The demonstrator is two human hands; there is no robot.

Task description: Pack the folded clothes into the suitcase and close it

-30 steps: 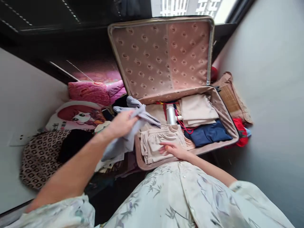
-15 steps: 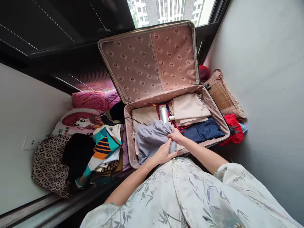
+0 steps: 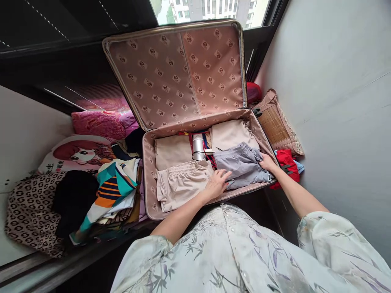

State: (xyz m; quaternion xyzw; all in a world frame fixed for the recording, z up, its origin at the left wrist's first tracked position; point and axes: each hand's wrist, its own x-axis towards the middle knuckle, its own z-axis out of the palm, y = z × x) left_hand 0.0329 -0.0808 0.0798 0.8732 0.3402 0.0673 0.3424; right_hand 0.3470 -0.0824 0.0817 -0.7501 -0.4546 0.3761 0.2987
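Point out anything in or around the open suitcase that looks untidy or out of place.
The grey fabric garment lies rumpled in the pink-lined open suitcase, unlike the flat beige folded clothes beside it. A red cord trails loose by the silver bottle. Left of the case, the striped multicoloured clothing pile sprawls.

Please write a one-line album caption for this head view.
Both hands press a grey garment flat in the open suitcase.
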